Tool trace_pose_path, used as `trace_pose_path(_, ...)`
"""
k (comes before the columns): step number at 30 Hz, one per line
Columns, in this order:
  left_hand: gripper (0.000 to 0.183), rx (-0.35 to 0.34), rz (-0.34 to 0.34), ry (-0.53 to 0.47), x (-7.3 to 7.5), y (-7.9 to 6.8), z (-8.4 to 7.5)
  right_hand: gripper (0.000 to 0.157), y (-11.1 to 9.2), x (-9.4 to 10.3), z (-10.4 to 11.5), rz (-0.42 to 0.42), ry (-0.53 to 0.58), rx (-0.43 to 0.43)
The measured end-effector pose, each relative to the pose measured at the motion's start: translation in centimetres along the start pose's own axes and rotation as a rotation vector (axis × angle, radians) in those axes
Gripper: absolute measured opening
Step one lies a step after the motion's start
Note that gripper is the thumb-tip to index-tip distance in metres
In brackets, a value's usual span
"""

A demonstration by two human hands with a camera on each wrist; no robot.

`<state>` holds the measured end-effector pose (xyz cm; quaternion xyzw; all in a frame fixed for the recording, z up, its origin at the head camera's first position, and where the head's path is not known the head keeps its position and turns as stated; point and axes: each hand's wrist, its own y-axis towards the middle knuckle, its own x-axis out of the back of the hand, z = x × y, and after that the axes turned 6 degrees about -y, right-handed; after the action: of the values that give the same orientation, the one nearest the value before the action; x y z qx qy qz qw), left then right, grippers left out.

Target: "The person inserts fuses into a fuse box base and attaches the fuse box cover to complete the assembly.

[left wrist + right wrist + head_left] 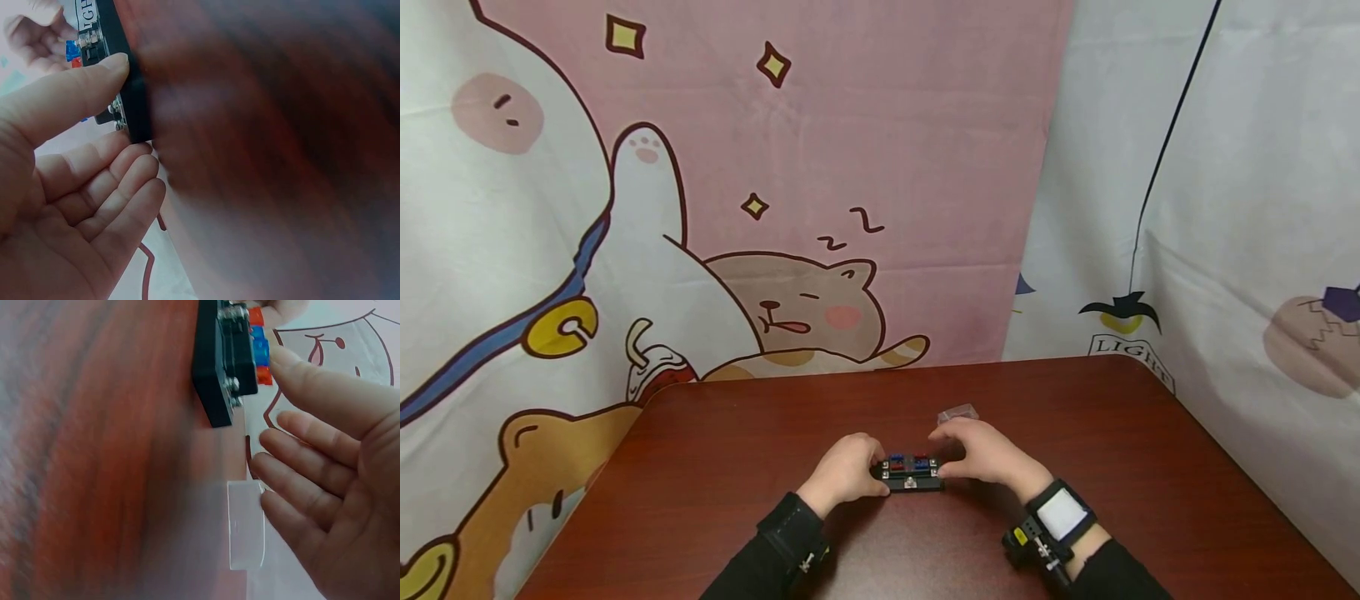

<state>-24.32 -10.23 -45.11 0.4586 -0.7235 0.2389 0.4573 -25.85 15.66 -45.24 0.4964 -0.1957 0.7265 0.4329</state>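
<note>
A black fuse block (912, 482) lies on the table in the middle of the head view, with red and blue blade fuses (260, 351) along its top and metal screw terminals at its ends. My left hand (844, 471) grips its left end, the thumb on the near side and the fingers round the end. At the other end is my right hand (985, 450). Its thumb is at the fuses, while the other fingers stretch out loosely beside the block. Whether that thumb presses on a fuse, I cannot tell. A clear plastic cover (958, 412) lies just beyond the right hand.
The reddish-brown wooden table (737, 467) has rounded far corners. Behind it hangs a cartoon-printed cloth (850, 167), with a pale cloth to the right. My wrists carry strapped-on devices (1060, 512).
</note>
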Motion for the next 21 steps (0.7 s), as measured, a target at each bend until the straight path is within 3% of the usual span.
trace_pose_path(12,0.039,0.000,-0.003,0.017,-0.1,0.0,0.1,0.043,1.1,1.2,-1.5,-0.165,-0.142,-0.062)
trace_pose_path(21,0.040,0.002,0.002,0.012,-0.1,0.0,0.1,0.037,2.2,1.3,-2.5,-0.192,-0.278,-0.106)
